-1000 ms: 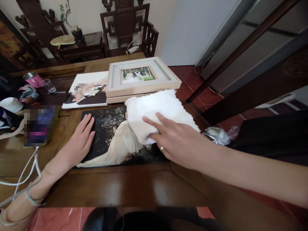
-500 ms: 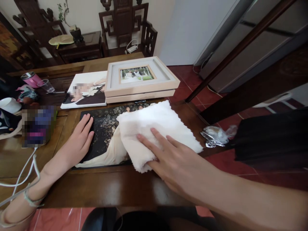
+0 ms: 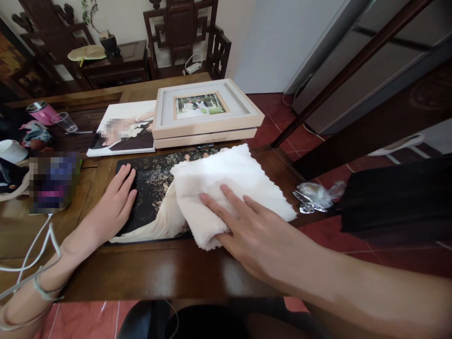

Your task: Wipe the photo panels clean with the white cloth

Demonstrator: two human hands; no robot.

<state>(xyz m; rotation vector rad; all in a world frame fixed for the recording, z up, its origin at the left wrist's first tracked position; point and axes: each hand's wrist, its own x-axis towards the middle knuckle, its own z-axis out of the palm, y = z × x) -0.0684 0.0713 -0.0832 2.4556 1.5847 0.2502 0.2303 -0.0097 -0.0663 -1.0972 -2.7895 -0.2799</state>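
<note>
A dark photo print [image 3: 155,188] lies flat on the wooden table [image 3: 158,273]. My left hand [image 3: 113,205] rests flat on its left edge, fingers spread. A white fluffy cloth [image 3: 229,186] covers the print's right part. My right hand [image 3: 247,230] presses flat on the near side of the cloth, fingers stretched out. Behind the print stand two stacked light wooden picture frames [image 3: 205,113] with a small photo in the top one. Left of the frames lies a white-bordered photo canvas [image 3: 123,129].
At the left sit a pink tumbler [image 3: 40,112], a clear cup [image 3: 64,122], a white bowl [image 3: 12,151] and white cables [image 3: 31,249]. A crumpled plastic wrapper [image 3: 314,195] lies at the table's right edge. Dark carved chairs [image 3: 183,37] stand behind; red floor tiles lie to the right.
My right hand has dragged the cloth toward me and to the left across the print, uncovering its far edge. My left hand has stayed in place.
</note>
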